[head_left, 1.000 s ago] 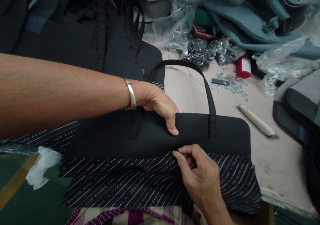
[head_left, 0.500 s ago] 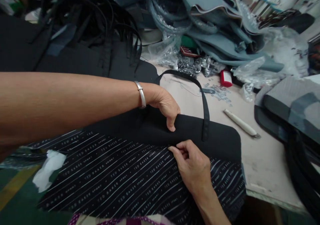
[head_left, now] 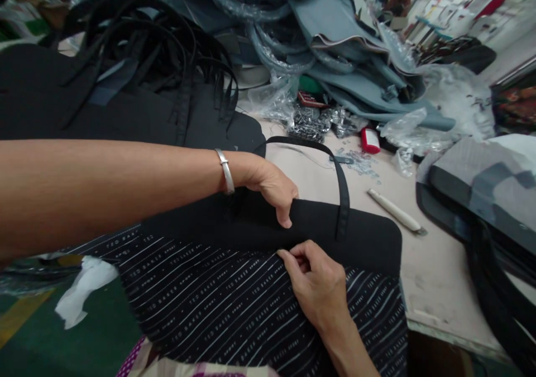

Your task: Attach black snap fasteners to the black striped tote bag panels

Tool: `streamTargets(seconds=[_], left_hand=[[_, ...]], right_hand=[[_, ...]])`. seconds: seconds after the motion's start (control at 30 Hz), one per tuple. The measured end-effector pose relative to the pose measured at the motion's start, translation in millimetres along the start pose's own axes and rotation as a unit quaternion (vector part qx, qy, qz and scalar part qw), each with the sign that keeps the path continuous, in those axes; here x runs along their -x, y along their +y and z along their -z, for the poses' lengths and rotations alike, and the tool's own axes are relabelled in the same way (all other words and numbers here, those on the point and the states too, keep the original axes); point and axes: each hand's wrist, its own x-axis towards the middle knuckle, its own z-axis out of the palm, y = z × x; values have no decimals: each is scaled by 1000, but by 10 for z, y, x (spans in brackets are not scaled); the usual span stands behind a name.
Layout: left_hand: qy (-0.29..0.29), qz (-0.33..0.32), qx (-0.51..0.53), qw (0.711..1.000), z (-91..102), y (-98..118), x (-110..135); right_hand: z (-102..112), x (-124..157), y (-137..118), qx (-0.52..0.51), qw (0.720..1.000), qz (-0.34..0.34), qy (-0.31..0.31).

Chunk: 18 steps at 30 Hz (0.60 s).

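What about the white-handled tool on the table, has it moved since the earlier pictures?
No. Judged against the red container, the white-handled tool keeps its place on the table, nearer the person; the head camera's view has shifted.

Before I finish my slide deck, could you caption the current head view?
Left hand on a black panel, right hand at its near edge, where striped fabric shows below.

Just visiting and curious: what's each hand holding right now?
Left hand: closed on the black panel, thumb in front.
Right hand: closed in a pinch at the striped fabric; what's held, can't tell.
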Motion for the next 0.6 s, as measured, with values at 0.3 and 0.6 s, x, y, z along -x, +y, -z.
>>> streamTargets(seconds=[0.3, 0.6], left_hand=[[259, -104, -470, 838, 5, 361, 358], [224, -411, -62, 882, -1384, 75, 557]], right_hand=[[950, -411, 308, 269, 926, 85, 252], [839, -151, 684, 287, 938, 192, -19]])
